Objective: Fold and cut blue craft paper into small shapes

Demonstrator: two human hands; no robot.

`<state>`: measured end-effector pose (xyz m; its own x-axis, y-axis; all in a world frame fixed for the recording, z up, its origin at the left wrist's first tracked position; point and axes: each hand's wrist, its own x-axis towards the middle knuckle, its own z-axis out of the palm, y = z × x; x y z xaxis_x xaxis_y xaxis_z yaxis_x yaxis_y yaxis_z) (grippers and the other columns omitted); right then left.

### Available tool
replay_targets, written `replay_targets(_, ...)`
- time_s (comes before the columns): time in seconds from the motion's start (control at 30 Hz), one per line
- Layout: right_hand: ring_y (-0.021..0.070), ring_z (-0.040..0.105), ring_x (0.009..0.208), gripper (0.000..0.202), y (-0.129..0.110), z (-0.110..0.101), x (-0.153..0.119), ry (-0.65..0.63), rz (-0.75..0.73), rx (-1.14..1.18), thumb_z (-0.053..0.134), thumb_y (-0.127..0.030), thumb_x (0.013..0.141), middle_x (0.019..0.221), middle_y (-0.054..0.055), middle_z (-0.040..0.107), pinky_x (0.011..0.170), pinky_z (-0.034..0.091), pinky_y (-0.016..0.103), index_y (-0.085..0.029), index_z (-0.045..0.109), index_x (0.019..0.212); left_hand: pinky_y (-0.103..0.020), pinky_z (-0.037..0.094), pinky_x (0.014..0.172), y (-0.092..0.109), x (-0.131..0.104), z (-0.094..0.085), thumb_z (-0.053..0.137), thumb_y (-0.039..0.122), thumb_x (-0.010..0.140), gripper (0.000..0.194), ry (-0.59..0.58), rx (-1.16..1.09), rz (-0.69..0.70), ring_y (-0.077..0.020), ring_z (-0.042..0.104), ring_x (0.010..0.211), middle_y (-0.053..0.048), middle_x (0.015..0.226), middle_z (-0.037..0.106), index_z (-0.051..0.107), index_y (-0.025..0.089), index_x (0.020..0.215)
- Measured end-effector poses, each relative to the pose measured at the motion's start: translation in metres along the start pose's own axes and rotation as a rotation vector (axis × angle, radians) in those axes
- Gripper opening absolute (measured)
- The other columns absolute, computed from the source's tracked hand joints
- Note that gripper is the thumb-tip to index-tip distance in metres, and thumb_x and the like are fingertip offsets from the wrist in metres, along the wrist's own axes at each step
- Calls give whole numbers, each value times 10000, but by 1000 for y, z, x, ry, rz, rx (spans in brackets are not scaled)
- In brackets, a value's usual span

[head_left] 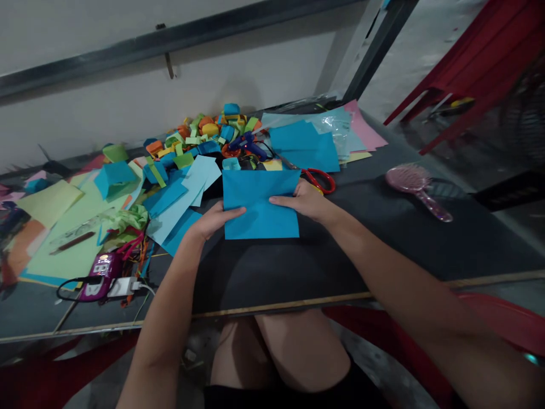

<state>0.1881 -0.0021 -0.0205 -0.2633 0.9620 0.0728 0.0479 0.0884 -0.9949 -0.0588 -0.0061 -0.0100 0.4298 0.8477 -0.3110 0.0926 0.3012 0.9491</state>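
Between my two hands I hold up a blue sheet of paper [259,221] above the dark table. My left hand [215,218] grips its left edge, thumb on the front face and fingers hidden behind. At the right edge, my right hand [304,200] pinches it the same way, its thumb pointing inward. Just behind my right hand lie scissors with red handles [326,180], their blades partly covered. A blue glue gun [251,145] rests beyond the sheet's top edge, in front of a heap of small folded paper pieces [208,130] in blue, green, orange and yellow.
Blue sheets [302,142] and pink paper [366,130] lie at the back right. A pink hairbrush [419,187] is on the right. Green paper [63,238], a purple power-strip-like device [101,278] and a white plug [122,287] sit left. A red chair [477,68] stands beyond the table.
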Motion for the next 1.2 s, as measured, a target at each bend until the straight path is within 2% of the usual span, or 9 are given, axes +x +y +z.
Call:
replay_targets(0.17, 333, 668, 1030, 542, -2, 1, -3, -57, 68, 88, 864, -406, 571, 1121, 87, 714, 877, 569, 525, -221, 702, 1054, -508, 545, 951, -6, 4, 3, 757, 442, 719, 553, 34, -59, 98, -350, 606, 1169, -107, 1334, 603, 637, 246, 1222)
replay_targets(0.33, 323, 672, 1021, 459, 3, 2, -1, -48, 83, 125, 844, -402, 607, 1076, 82, 729, 904, 548, 511, -214, 727, 1009, -483, 528, 964, -9, 7, 7, 752, 453, 718, 532, 82, -43, 146, -326, 593, 1189, -76, 1357, 590, 642, 261, 1202)
replay_targets(0.4, 311, 689, 968, 401, 5, 2, 0, -42, 105, 160, 840, -395, 606, 985, 67, 746, 884, 553, 499, -212, 740, 948, -458, 534, 939, -8, 7, 8, 775, 432, 691, 507, 96, -59, 135, -312, 623, 1138, -71, 1268, 653, 668, 245, 1150)
replay_targets(0.5, 272, 711, 832, 325, 7, 4, 0, 8, 152, 286, 859, -354, 549, 814, 22, 745, 810, 582, 450, -223, 734, 818, -420, 558, 858, -6, 6, 9, 813, 401, 631, 376, 115, -144, 150, -286, 687, 957, -67, 995, 744, 724, 193, 932)
replay_targets(0.57, 260, 708, 736, 272, 6, 5, -1, 35, 205, 354, 849, -341, 546, 730, 16, 725, 716, 600, 424, -219, 713, 747, -399, 567, 808, -6, 6, 9, 823, 384, 611, 299, 123, -215, 161, -264, 700, 848, -55, 840, 744, 718, 176, 800)
replay_targets(0.63, 268, 705, 712, 227, 5, 5, -1, 54, 255, 381, 823, -331, 577, 709, 30, 712, 652, 604, 412, -212, 698, 724, -381, 570, 787, -5, 6, 8, 816, 375, 624, 277, 139, -262, 163, -242, 700, 798, -45, 780, 733, 716, 176, 789)
replay_targets(0.83, 289, 698, 932, 258, 2, 4, 1, 81, 344, 384, 781, -322, 657, 892, 65, 735, 804, 594, 425, -219, 713, 884, -384, 568, 794, -5, 7, 6, 750, 458, 719, 349, 172, -239, 92, -250, 702, 842, -92, 864, 747, 723, 161, 900)
replay_targets(1.03, 271, 707, 858, 291, 3, 4, 0, 82, 267, 345, 835, -364, 599, 834, 64, 741, 771, 591, 394, -203, 716, 810, -396, 566, 848, -8, 10, 4, 791, 484, 664, 429, 87, -207, 146, -256, 698, 928, -97, 1014, 744, 734, 184, 965)
replay_targets(1.2, 250, 708, 830, 349, 3, 4, 0, 42, 227, 304, 847, -430, 552, 841, 52, 748, 782, 581, 400, -210, 729, 796, -396, 571, 810, -8, 11, 4, 784, 509, 656, 446, 138, -127, 157, -250, 705, 889, -99, 996, 748, 738, 182, 955)
